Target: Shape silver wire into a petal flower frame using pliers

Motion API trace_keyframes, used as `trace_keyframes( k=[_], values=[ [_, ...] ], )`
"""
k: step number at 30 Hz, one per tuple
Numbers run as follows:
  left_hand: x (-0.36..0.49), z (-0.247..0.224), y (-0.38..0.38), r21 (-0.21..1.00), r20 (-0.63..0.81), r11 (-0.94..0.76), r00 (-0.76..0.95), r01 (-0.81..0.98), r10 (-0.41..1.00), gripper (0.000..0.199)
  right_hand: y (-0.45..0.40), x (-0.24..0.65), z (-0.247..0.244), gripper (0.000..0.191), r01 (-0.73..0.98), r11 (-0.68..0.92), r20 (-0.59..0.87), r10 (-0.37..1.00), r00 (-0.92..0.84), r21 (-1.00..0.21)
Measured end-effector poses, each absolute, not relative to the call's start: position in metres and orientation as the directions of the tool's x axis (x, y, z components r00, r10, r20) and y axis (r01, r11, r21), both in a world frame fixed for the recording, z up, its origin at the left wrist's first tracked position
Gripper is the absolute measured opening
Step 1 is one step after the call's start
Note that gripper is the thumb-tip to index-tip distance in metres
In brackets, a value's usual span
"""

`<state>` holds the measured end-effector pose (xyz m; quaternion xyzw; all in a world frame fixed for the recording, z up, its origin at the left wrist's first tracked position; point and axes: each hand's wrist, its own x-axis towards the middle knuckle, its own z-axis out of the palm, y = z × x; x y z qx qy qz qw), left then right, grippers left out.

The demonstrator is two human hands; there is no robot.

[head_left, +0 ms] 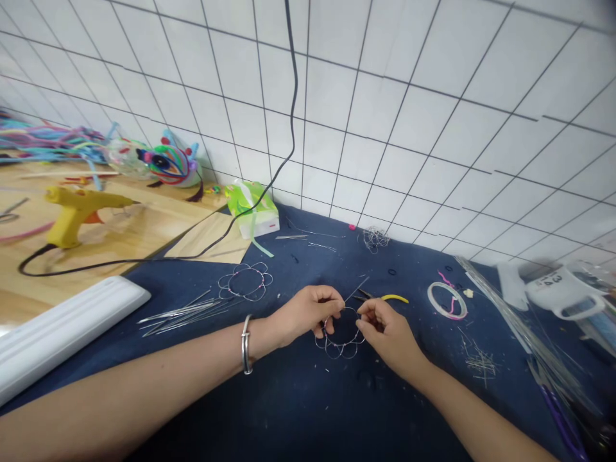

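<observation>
Between my hands is a wire ring with looped petals and small pink beads [341,348], its petals toward me. My left hand [308,316], with a silver bangle [246,344] on the wrist, pinches the ring's upper left part. A straight wire end [357,290] sticks up to the right from those fingertips. On the ring's right side, my right hand [387,330] is closed on the wire with thumb and fingers. Just beyond the hands lie pliers with yellow handles [395,298], partly hidden. A second petalled wire ring [245,282] lies to the left on the dark blue cloth [289,398].
Wire pieces [185,313] and a white case [72,327] lie left. Farther back are a yellow glue gun [77,212], its cable, and a tissue pack [253,208]. At right are a ribbon spool [447,301], wire scraps [481,364] and purple-handled scissors [561,420].
</observation>
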<state>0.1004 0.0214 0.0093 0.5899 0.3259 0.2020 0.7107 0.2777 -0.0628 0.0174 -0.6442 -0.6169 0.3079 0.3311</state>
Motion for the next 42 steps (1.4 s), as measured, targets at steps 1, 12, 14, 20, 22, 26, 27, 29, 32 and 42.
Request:
trace_keyframes(
  k=[1, 12, 14, 20, 22, 26, 27, 29, 32, 42],
  values=[
    [0.100, 0.010, 0.022, 0.968, -0.230, 0.229, 0.707, 0.098, 0.669, 0.022, -0.063, 0.277, 0.017, 0.011, 0.585, -0.018, 0.012, 0.999, 0.047, -0.811],
    [0.097, 0.009, 0.024, 0.951, -0.213, 0.309, 0.667, -0.027, 0.714, 0.021, -0.064, 0.275, 0.017, 0.021, 0.474, -0.140, -0.129, 0.990, 0.056, -0.869],
    [0.098, 0.007, 0.025, 0.949, -0.214, 0.313, 0.652, -0.038, 0.728, 0.023, -0.065, 0.275, 0.017, 0.019, 0.478, -0.171, -0.165, 0.985, 0.055, -0.862],
    [0.098, 0.010, 0.026, 0.944, -0.219, 0.327, 0.661, -0.042, 0.717, 0.023, -0.064, 0.278, 0.016, 0.011, 0.430, -0.151, -0.131, 0.989, 0.075, -0.890],
    [0.097, 0.011, 0.025, 0.944, -0.222, 0.328, 0.682, -0.029, 0.697, 0.022, -0.064, 0.279, 0.018, 0.011, 0.437, -0.112, -0.082, 0.993, 0.088, -0.892],
    [0.098, 0.012, 0.024, 0.949, -0.233, 0.314, 0.700, 0.012, 0.676, 0.023, -0.064, 0.279, 0.023, 0.012, 0.474, -0.062, -0.021, 0.996, 0.091, -0.879],
    [0.098, 0.012, 0.024, 0.951, -0.235, 0.307, 0.699, 0.024, 0.675, 0.023, -0.064, 0.278, 0.024, 0.013, 0.484, -0.053, -0.014, 0.996, 0.083, -0.874],
    [0.098, 0.010, 0.024, 0.956, -0.236, 0.290, 0.700, 0.044, 0.674, 0.022, -0.064, 0.279, 0.026, 0.015, 0.492, -0.049, -0.017, 0.997, 0.069, -0.869],
    [0.099, 0.006, 0.024, 0.961, -0.225, 0.271, 0.696, 0.046, 0.682, 0.021, -0.062, 0.280, 0.025, 0.019, 0.439, -0.104, -0.077, 0.994, 0.079, -0.892],
    [0.099, 0.010, 0.022, 0.974, -0.222, 0.184, 0.720, 0.131, 0.658, 0.019, -0.060, 0.279, 0.023, 0.020, 0.430, -0.100, -0.086, 0.995, 0.051, -0.897]
  ],
)
